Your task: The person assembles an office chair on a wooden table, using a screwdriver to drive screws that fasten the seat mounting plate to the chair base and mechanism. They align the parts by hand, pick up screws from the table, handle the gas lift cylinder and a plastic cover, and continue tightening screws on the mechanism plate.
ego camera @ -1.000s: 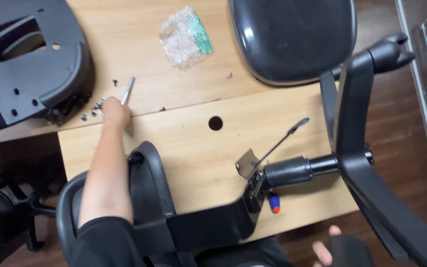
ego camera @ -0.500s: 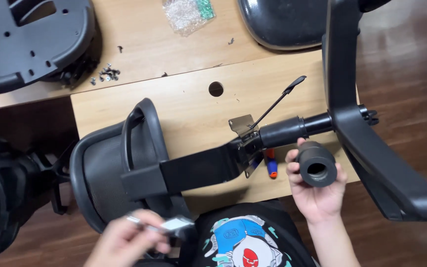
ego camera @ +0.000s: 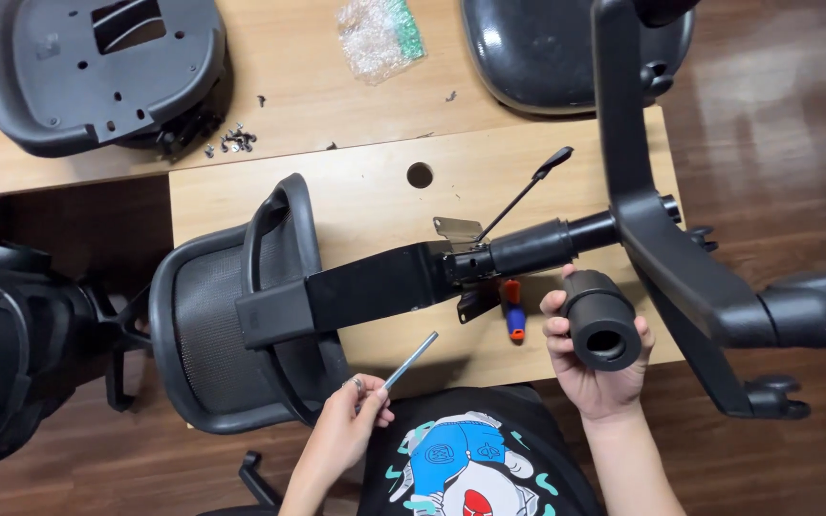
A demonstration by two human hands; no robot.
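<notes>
A: Head view, entry: the left hand [ego camera: 346, 432] pinched a thin metal rod [ego camera: 411, 360] between fingertips, low in the frame, just in front of the mesh chair back [ego camera: 205, 330]. The right hand [ego camera: 597, 368] was wrapped around a black cylindrical sleeve [ego camera: 602, 320], open end facing the camera, just below the gas-lift column [ego camera: 537, 246].

B: Surroundings?

A: The chair back lay on a light wooden board [ego camera: 356, 205] with a round hole [ego camera: 420, 175]. Its black bracket arm [ego camera: 360, 290] ran to the column; a lever [ego camera: 526, 190] rose from the joint. The star base [ego camera: 681, 268] stood across the right side, crossing the board's edge. An orange-and-blue tool [ego camera: 512, 311] lay beside the sleeve, partly under the mechanism. Farther off: a black seat pan [ego camera: 97, 72], loose screws [ego camera: 234, 140], a bubble-wrap bag [ego camera: 380, 36], and a black cushion [ego camera: 547, 57].

B: Anything unclear?

A: The cushion and star base were cut off at the top edge. The screws were too small to count. The rod's lower end was hidden in the fingers. Another chair [ego camera: 11, 354] at the left was cropped and dark.
</notes>
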